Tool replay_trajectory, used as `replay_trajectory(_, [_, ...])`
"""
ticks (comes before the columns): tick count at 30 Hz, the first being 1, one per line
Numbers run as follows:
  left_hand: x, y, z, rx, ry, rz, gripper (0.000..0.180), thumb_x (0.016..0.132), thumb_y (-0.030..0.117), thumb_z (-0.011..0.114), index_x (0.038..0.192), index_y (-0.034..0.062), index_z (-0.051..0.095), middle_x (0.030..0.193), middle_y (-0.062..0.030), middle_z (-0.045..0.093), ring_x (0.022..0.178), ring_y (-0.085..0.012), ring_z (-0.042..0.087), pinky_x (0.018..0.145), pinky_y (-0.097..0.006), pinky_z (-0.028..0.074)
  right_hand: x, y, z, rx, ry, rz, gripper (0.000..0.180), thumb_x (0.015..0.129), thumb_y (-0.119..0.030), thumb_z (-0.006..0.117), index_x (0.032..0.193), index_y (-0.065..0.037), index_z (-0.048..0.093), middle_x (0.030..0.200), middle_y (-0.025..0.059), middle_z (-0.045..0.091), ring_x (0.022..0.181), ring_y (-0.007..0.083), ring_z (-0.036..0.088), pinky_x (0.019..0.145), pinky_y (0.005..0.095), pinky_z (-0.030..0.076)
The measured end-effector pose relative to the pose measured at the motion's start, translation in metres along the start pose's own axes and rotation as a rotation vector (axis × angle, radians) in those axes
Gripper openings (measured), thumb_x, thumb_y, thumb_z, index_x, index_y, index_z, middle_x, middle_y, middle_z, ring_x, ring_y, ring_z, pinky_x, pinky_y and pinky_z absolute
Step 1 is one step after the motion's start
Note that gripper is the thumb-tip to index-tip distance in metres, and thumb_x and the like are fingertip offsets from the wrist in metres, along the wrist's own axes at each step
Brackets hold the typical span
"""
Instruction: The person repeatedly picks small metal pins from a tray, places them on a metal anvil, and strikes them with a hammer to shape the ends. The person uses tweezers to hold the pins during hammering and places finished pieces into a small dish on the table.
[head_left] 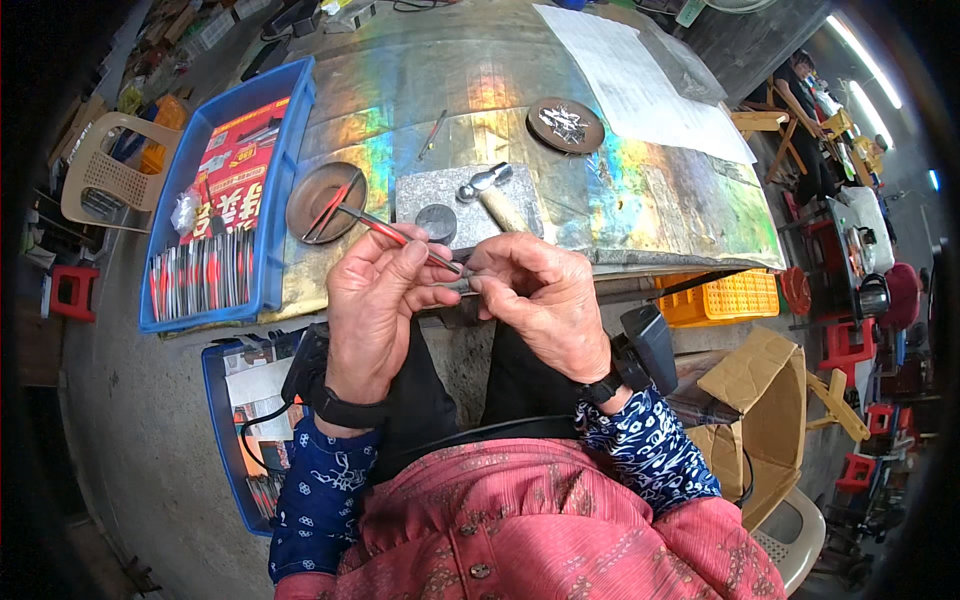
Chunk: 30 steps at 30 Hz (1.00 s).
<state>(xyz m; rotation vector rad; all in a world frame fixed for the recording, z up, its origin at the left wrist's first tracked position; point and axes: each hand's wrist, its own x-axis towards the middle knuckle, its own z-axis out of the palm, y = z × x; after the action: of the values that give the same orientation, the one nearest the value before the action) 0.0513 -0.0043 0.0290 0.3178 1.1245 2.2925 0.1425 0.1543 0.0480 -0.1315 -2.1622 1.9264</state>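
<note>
To my far left the blue tray (pixel 285 150) holds rows of red-handled tools, and beside it sits a round dish (pixel 310 215) with a few more. My left hand (pixel 375 300) is closed around a red-handled tool (pixel 395 235), its tip meeting my right hand (pixel 545 295), whose fingers pinch what seems a tiny metal piece, too small to tell. Beyond them, the hammer (pixel 490 190) lies on the grey slab (pixel 420 195) on the desk (pixel 620 180). If my pinch loosens, the piece could drop into my lap.

A cluttered workshop: metal-topped bench (pixel 560 90), hammer (pixel 490 190), blue parts crate (pixel 290 120), plastic stools (pixel 70 290).
</note>
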Motion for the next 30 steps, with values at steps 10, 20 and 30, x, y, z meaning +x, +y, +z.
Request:
replay_trajectory(10, [-0.006, 0.004, 0.002, 0.026, -0.007, 0.024, 0.017, 0.096, 0.007, 0.057, 0.111, -0.0014, 0.054, 0.095, -0.0177, 0.067, 0.078, -0.0222, 0.07, 0.063, -0.032, 0.062, -0.002, -0.001, 0.009, 0.009, 0.018, -0.094, 0.017, 0.085, 0.005, 0.06, 0.101, 0.001, 0.057, 0.076, 0.0002, 0.056, 0.065, 0.0037, 0.052, 0.058, 0.0204, 0.045])
replay_trajectory(20, [-0.01, -0.001, 0.003, 0.085, 0.019, 0.133, 0.018, 0.094, 0.006, 0.061, 0.109, -0.004, 0.058, 0.093, -0.0156, 0.068, 0.078, -0.0198, 0.069, 0.065, -0.03, 0.06, -0.006, -0.002, 0.017, -0.282, 0.122, -0.284, 0.017, 0.084, 0.003, 0.064, 0.099, 0.0, 0.06, 0.076, 0.0086, 0.059, 0.066, 0.0173, 0.059, 0.062, 0.0286, 0.049])
replay_trajectory(30, [-0.012, -0.009, -0.005, 0.095, 0.088, 0.108, 0.015, 0.096, 0.005, 0.056, 0.109, -0.0036, 0.055, 0.094, -0.0167, 0.067, 0.077, -0.0202, 0.069, 0.068, -0.032, 0.061, -0.003, 0.012, 0.029, -0.486, 0.179, -0.38, 0.008, 0.084, -0.002, 0.067, 0.089, -0.001, 0.062, 0.072, 0.0097, 0.058, 0.059, 0.0227, 0.056, 0.054, 0.0308, 0.044])
